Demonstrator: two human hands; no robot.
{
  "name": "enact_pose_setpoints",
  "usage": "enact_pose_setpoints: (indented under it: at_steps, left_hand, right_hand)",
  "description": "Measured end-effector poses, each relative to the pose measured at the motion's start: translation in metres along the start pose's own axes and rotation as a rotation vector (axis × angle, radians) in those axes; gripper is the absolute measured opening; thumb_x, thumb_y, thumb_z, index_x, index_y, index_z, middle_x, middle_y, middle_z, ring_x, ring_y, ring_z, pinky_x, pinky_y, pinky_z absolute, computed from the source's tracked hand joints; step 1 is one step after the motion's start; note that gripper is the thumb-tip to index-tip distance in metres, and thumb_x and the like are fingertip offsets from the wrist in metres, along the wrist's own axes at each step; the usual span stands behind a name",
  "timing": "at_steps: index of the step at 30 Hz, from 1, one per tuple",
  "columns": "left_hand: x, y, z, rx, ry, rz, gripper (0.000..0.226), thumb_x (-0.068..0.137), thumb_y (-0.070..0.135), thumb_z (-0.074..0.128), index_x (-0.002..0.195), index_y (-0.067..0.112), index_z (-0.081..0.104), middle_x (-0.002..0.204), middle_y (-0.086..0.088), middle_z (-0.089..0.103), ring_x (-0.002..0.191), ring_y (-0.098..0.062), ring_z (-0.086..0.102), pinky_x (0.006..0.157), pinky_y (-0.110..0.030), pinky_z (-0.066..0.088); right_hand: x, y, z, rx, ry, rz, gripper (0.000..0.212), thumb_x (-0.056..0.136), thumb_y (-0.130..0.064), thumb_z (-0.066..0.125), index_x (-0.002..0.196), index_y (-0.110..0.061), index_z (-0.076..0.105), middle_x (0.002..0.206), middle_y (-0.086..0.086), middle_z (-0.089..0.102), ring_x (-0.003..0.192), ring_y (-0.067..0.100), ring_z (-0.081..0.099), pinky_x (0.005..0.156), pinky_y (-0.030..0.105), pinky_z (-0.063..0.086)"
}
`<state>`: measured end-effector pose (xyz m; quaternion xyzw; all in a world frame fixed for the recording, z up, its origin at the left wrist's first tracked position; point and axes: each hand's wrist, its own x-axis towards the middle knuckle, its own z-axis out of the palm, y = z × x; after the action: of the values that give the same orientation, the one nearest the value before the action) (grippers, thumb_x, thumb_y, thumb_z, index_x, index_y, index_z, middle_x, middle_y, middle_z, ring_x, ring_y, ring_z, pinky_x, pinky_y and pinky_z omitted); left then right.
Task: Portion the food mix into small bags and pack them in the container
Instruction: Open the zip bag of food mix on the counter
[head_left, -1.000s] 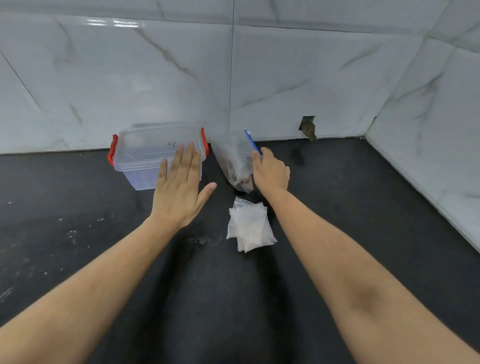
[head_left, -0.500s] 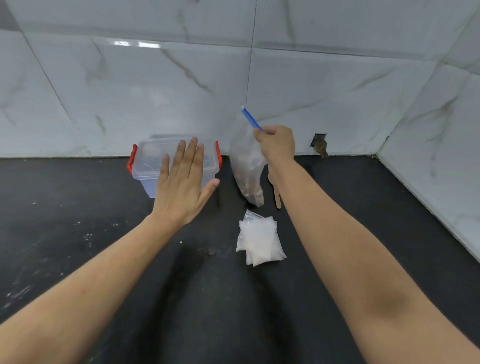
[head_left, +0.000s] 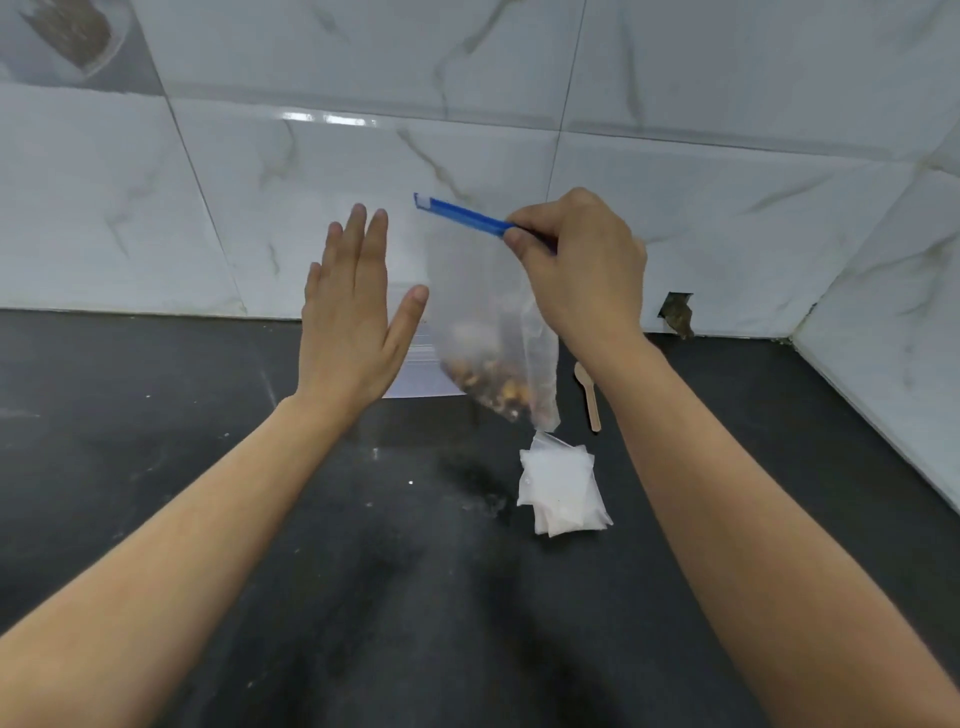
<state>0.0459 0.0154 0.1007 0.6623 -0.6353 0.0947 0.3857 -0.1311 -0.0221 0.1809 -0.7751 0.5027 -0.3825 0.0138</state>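
My right hand (head_left: 576, 265) pinches the blue zip strip at the top of a clear bag of food mix (head_left: 488, 332), which hangs in the air above the black counter. Brown and pale bits sit in the bag's bottom corner. My left hand (head_left: 353, 317) is raised flat with straight fingers just left of the bag, apart from it. A stack of small empty clear bags (head_left: 563, 486) lies on the counter below the hanging bag. The clear container (head_left: 421, 379) is mostly hidden behind my left hand and the bag.
A small wooden spoon (head_left: 589, 395) lies on the black counter (head_left: 208, 441) right of the bag. White marble-look tiled walls close the back and right side, with a small hole (head_left: 675, 312) in the back wall.
My right hand has lifted the bag of mix from the counter up into the air. My left hand rose with it. The view moved closer and the container became hidden.
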Motion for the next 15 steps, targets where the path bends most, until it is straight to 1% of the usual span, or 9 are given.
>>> enact_pose_setpoints:
  at_steps: [2,4,5,6,8,9,10,13,15]
  left_hand:
    - [-0.006,-0.002,-0.003,-0.088,0.019,0.008,0.066,0.097,0.048,0.028,0.152,0.015,0.011,0.160,-0.005,0.012,0.147,-0.024,0.008,0.118,-0.047,0.012]
    - [-0.015,-0.006,-0.003,-0.165,0.083,0.024,0.060,0.099,0.043,0.032,0.149,0.012,0.021,0.155,-0.005,0.026,0.142,-0.022,0.024,0.113,-0.052,0.026]
    - [-0.021,-0.009,-0.002,-0.194,0.138,0.024,0.056,0.099,0.039,0.035,0.146,0.010,0.026,0.149,-0.005,0.035,0.136,-0.020,0.032,0.111,-0.047,0.031]
    - [-0.026,-0.012,-0.002,-0.218,0.199,0.014,0.053,0.099,0.035,0.038,0.144,0.007,0.030,0.141,-0.005,0.041,0.129,-0.017,0.038,0.109,-0.037,0.034]
    - [-0.037,-0.016,-0.001,-0.265,0.287,-0.023,0.047,0.099,0.025,0.043,0.140,0.003,0.037,0.125,-0.003,0.043,0.113,-0.008,0.043,0.100,-0.012,0.031]
    - [-0.043,-0.019,0.001,-0.282,0.315,-0.025,0.044,0.098,0.021,0.045,0.138,0.002,0.040,0.119,-0.002,0.042,0.107,-0.006,0.042,0.095,-0.007,0.029]
    - [-0.048,-0.021,0.003,-0.293,0.342,-0.013,0.041,0.098,0.018,0.046,0.135,0.002,0.044,0.114,-0.002,0.042,0.103,-0.006,0.042,0.092,-0.007,0.030]
    - [-0.065,-0.027,0.009,-0.330,0.425,-0.002,0.032,0.097,0.013,0.045,0.126,0.002,0.054,0.107,0.001,0.046,0.099,-0.013,0.048,0.089,-0.017,0.037]
    - [-0.076,-0.029,0.013,-0.366,0.477,-0.034,0.028,0.095,0.008,0.047,0.121,0.005,0.058,0.104,0.005,0.049,0.096,-0.008,0.050,0.088,-0.020,0.041]
  right_hand:
    - [-0.012,-0.006,0.001,0.029,-0.034,-0.024,0.020,0.095,-0.033,0.053,0.098,-0.033,0.073,0.077,-0.007,0.048,0.076,0.013,0.049,0.072,0.032,0.035]
    - [-0.023,-0.009,0.008,0.109,-0.100,-0.048,0.020,0.094,-0.030,0.054,0.095,-0.029,0.074,0.075,-0.001,0.056,0.078,0.018,0.054,0.076,0.036,0.040]
    - [-0.028,-0.009,0.013,0.144,-0.127,-0.056,0.019,0.094,-0.030,0.055,0.094,-0.028,0.074,0.078,0.003,0.060,0.081,0.020,0.055,0.079,0.039,0.042]
    - [-0.032,-0.008,0.018,0.164,-0.147,-0.056,0.019,0.094,-0.030,0.056,0.095,-0.028,0.075,0.082,0.005,0.062,0.084,0.021,0.056,0.081,0.042,0.043]
    - [-0.041,-0.004,0.031,0.174,-0.166,-0.059,0.020,0.094,-0.031,0.055,0.097,-0.031,0.074,0.086,0.004,0.061,0.089,0.021,0.054,0.081,0.041,0.041]
    - [-0.045,-0.002,0.037,0.168,-0.163,-0.063,0.020,0.094,-0.032,0.054,0.097,-0.032,0.074,0.086,0.003,0.060,0.090,0.021,0.053,0.080,0.040,0.039]
    - [-0.049,0.001,0.041,0.157,-0.153,-0.070,0.020,0.094,-0.033,0.054,0.098,-0.034,0.073,0.086,0.001,0.060,0.091,0.020,0.052,0.079,0.038,0.037]
    - [-0.063,0.006,0.050,0.093,-0.127,-0.100,0.021,0.095,-0.037,0.052,0.103,-0.038,0.071,0.088,-0.007,0.055,0.096,0.018,0.048,0.078,0.036,0.031]
    - [-0.073,0.007,0.053,0.030,-0.089,-0.123,0.021,0.095,-0.039,0.051,0.105,-0.040,0.070,0.090,-0.010,0.053,0.099,0.017,0.047,0.078,0.036,0.029]
